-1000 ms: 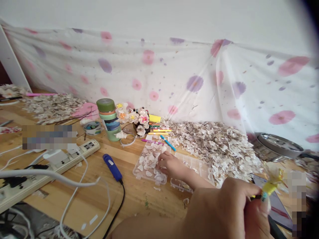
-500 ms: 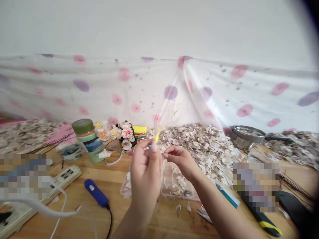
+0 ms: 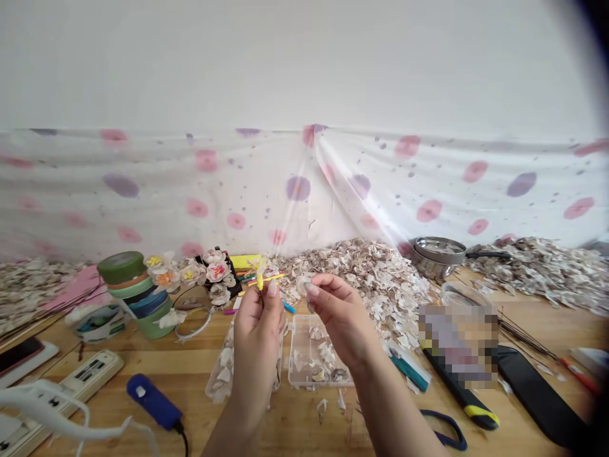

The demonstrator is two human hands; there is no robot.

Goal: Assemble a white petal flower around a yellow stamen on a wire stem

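My left hand (image 3: 259,339) is closed in a pinch, holding a small yellow flower centre (image 3: 259,280) upright above its fingertips. Its lower end is hidden by the fingers. To the right and slightly apart, my right hand (image 3: 343,324) pinches a thin whitish petal (image 3: 303,285) between thumb and fingers. Beneath both hands lies an open clear plastic box (image 3: 299,384) with compartments holding loose whitish petals. Behind them spreads a big heap of dry whitish petals (image 3: 375,266). Several coloured pens, among them a blue pen (image 3: 288,306), lie just past my left hand.
Stacked rolls of tape (image 3: 121,268), finished flowers (image 3: 217,271) and a power strip (image 3: 90,374) stand left, with a blue corded tool (image 3: 155,401). On the right are a metal bowl (image 3: 435,263), a teal cutter (image 3: 409,369), scissors (image 3: 450,431) and a black phone-like slab (image 3: 537,393).
The view has shifted, so the table things sit further left. My hands have moved apart, with the yellow flower centre lower, and a whitish petal now shows plainly in my right hand.
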